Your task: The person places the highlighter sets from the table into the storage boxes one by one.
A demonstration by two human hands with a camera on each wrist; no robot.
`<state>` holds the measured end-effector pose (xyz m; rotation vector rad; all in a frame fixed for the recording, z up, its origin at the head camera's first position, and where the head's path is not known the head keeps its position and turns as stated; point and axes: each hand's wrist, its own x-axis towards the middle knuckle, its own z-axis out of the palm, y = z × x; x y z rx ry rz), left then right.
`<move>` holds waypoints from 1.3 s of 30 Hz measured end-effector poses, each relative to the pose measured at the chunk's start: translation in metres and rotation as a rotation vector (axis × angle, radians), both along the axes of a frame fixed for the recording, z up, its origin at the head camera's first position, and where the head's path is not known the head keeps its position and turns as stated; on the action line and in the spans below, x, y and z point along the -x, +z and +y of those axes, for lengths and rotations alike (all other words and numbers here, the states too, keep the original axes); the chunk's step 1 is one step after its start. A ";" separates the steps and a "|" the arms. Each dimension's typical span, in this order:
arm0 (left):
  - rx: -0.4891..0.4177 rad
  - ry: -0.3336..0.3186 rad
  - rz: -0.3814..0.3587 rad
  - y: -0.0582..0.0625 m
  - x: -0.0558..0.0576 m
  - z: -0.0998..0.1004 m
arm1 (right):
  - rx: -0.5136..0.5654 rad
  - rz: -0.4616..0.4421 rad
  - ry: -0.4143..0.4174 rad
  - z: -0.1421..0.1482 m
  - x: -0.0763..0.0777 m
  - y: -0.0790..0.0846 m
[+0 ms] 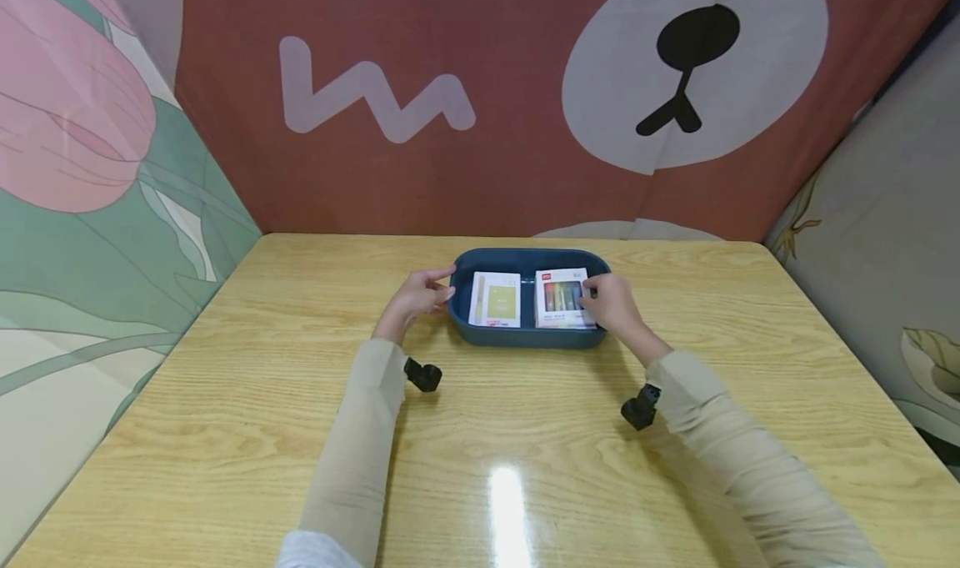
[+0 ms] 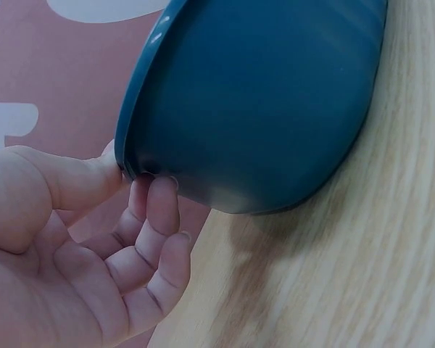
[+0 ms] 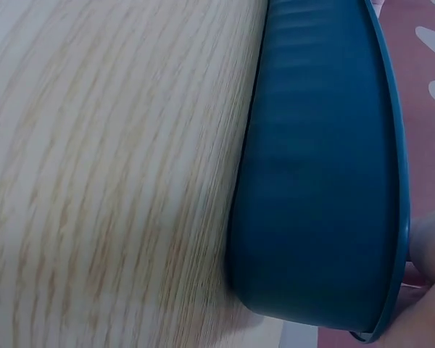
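Note:
A dark blue oblong storage box (image 1: 536, 337) with rounded ends stands on the table, split into two compartments by a divider. In its left compartment lies a white box with a yellow-green panel (image 1: 502, 301). The right compartment holds a white box with a window showing coloured sticks (image 1: 562, 297); their exact kind is too small to tell. My left hand (image 1: 416, 297) pinches the storage box's left rim between thumb and fingers, as the left wrist view shows up close. At the right end, my right hand (image 1: 613, 303) grips the windowed box's right edge with curled fingers.
The wood-grain table (image 1: 465, 434) extends around the storage box on every side. Behind it rises a reddish-brown cloth backdrop (image 1: 510, 184) with a cartoon face. Flowered panels (image 1: 90, 243) flank the table. Each wrist carries a small black camera (image 1: 423, 376).

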<state>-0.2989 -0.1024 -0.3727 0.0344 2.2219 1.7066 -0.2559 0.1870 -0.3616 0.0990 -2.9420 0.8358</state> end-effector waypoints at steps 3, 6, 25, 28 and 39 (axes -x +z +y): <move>-0.002 0.000 0.001 0.000 0.001 0.000 | -0.034 -0.026 0.011 0.000 0.001 0.000; -0.007 0.000 0.001 0.001 0.000 0.000 | -0.055 -0.049 0.024 -0.001 0.002 0.001; 0.030 0.003 0.009 0.004 -0.003 -0.004 | -0.114 -0.064 0.087 -0.006 0.001 0.001; 0.061 0.009 0.037 0.005 -0.006 -0.003 | -0.100 -0.027 0.092 -0.006 0.000 -0.001; 0.472 -0.044 0.321 0.016 -0.018 0.012 | -0.016 0.086 0.080 -0.005 -0.007 -0.002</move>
